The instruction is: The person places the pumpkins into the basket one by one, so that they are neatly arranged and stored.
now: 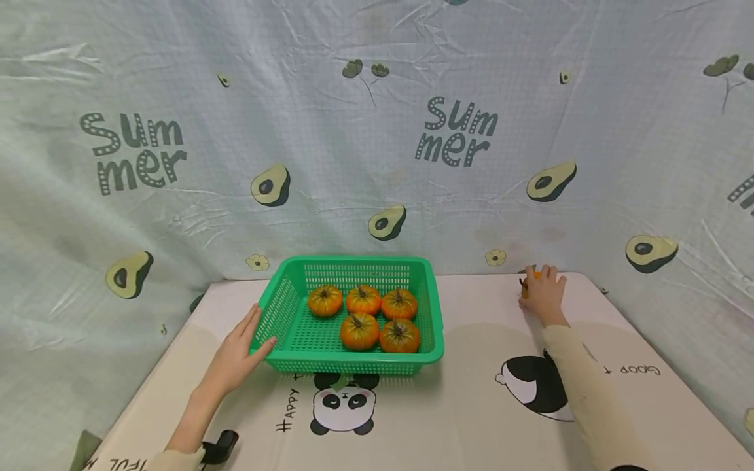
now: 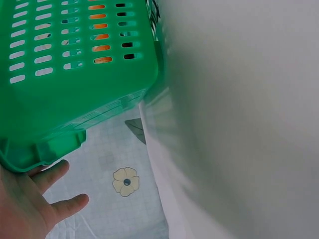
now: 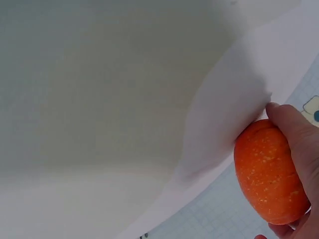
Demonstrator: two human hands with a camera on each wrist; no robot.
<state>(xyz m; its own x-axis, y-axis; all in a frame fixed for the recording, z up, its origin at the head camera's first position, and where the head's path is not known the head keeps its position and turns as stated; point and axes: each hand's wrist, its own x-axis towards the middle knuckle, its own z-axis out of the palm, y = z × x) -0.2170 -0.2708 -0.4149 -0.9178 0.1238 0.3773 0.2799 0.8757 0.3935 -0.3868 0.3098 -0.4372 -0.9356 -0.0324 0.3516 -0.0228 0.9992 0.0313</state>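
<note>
A green plastic basket (image 1: 353,362) stands on the table left of centre, with several small orange pumpkins (image 1: 359,331) grouped toward its right side. My left hand (image 1: 234,353) rests against the basket's left rim, fingers straight and spread; the left wrist view shows its fingers (image 2: 54,175) at the rim's corner. At the table's far right, my right hand (image 1: 544,294) grips another orange pumpkin (image 3: 271,172), with the thumb along one side and fingertips beneath. In the head view that pumpkin is mostly hidden behind the hand.
The table (image 1: 471,405) has a pale cover printed with a panda and lettering. A light curtain (image 1: 330,163) with avocado prints hangs right behind the table's back edge and along both sides. A black strap piece (image 1: 220,447) sits at the left wrist.
</note>
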